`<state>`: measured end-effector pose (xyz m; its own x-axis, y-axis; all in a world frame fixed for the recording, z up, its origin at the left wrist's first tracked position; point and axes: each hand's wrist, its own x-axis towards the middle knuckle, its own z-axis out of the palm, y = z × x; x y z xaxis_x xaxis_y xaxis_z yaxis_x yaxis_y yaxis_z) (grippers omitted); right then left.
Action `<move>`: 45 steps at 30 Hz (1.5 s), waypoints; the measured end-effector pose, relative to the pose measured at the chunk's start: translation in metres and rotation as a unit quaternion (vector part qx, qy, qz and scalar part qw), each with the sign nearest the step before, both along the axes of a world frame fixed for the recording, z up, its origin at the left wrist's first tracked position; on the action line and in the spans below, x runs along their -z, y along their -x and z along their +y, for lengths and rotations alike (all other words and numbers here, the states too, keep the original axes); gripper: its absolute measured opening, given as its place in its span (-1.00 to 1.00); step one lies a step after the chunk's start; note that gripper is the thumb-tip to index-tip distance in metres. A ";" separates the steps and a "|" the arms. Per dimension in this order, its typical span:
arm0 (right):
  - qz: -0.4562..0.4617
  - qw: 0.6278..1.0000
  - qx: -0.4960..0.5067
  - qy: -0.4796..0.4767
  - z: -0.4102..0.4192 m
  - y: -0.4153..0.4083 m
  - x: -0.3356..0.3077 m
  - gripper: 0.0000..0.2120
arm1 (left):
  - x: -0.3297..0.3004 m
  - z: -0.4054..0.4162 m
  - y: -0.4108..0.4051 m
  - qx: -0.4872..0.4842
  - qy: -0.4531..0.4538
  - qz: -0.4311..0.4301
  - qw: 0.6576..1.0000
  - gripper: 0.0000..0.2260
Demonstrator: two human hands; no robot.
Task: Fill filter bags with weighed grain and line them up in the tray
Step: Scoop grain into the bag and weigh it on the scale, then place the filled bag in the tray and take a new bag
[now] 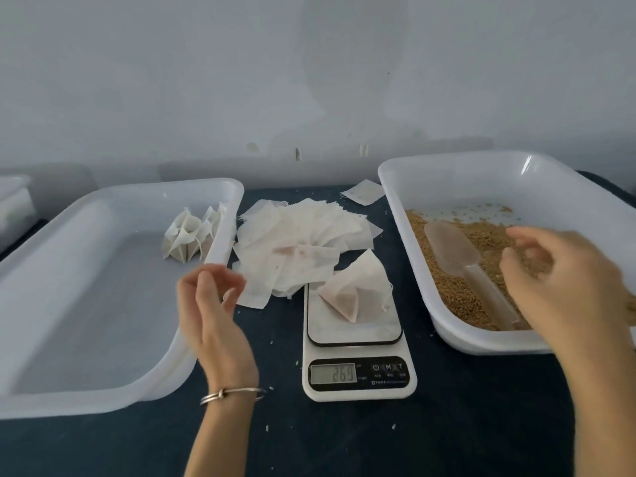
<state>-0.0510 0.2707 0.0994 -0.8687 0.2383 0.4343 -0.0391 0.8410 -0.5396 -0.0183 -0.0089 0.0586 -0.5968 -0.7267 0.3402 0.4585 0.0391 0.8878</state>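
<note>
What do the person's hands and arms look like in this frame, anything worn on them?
Both forearms are bare, with no sleeves in view. The left hand has a thin silver-coloured bangle round the wrist, with a small knot-like crossing on it. The right hand shows no ring, watch or glove, though it is motion-blurred.

We see soft, even, cool daylight with no hard shadows; only faint grey shading falls on the pale wall [309, 80]. A small glare streak sits on the far rim of the white plastic tray of grain [526, 165]. Both hands are smeared by motion blur, the right hand [564, 287] most, the left hand [213, 304] at its fingertips. Wide-angle distortion bows the white plastic tray on the left [51, 390]. The whole picture looks slightly soft and hazy.
</note>
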 end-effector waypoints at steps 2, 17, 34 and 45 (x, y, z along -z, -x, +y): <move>0.045 0.997 -0.014 0.062 -0.010 -0.010 0.002 -0.72 | 0.004 -0.006 -0.005 -0.012 0.002 -0.024 1.000 -0.80; 0.034 0.992 -0.044 0.113 -0.016 -0.015 0.011 -0.79 | 0.009 0.008 -0.002 0.041 0.053 -0.072 0.995 -0.86; 0.062 0.983 -0.120 0.122 -0.035 -0.018 0.009 -0.76 | -0.013 0.026 0.049 0.169 0.285 -0.237 0.913 -0.89; 0.082 0.974 -0.147 0.149 -0.047 -0.009 0.006 -0.75 | -0.048 -0.221 0.121 -0.077 0.319 -0.422 0.845 -0.83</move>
<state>-0.0417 0.2234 0.0936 -0.8431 0.1266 0.5226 -0.3605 0.5880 -0.7241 -0.1397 -0.2295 0.1071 -0.7374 -0.6475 0.1922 -0.3818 0.6343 0.6722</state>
